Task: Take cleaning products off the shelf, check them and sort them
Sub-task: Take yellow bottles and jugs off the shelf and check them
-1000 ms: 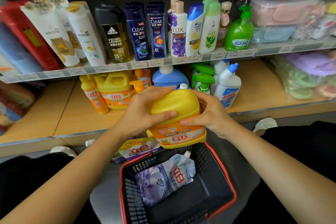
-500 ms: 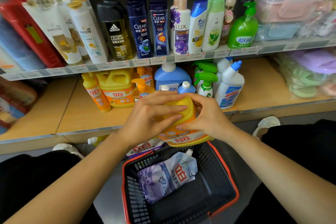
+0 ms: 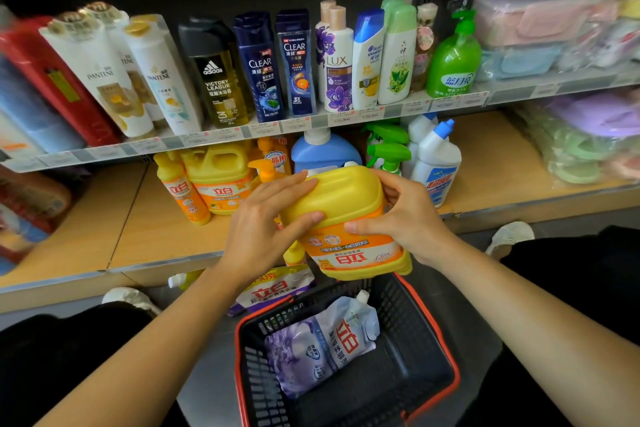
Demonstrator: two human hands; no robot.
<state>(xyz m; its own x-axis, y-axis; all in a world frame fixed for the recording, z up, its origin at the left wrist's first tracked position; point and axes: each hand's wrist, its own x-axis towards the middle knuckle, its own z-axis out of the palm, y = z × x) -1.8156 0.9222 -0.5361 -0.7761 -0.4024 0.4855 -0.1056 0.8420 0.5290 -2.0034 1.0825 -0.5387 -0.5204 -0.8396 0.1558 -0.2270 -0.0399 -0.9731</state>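
A big yellow detergent jug (image 3: 346,215) with an orange label hangs upside down over the far rim of the black basket (image 3: 429,350). My left hand (image 3: 266,225) grips its left side, thumb on the front. My right hand (image 3: 405,215) grips its right side, fingers curled over the top edge. Inside the basket lies a purple refill pouch (image 3: 322,343). The lower wooden shelf (image 3: 166,243) behind the jug carries more yellow bottles (image 3: 218,177), a blue jug (image 3: 322,149), green spray bottles (image 3: 388,149) and a white toilet cleaner (image 3: 436,163).
The upper shelf holds shampoo and body wash bottles (image 3: 259,69) and a green pump soap (image 3: 453,59). A second pouch (image 3: 273,288) lies on the floor beyond the basket. White shoes (image 3: 509,236) and my dark-trousered knees flank the basket. Bagged plastic goods (image 3: 571,135) fill the right.
The jug dipped towards the basket half a second ago and has come back up, tilted with its base towards me. Both hands kept hold of it throughout.
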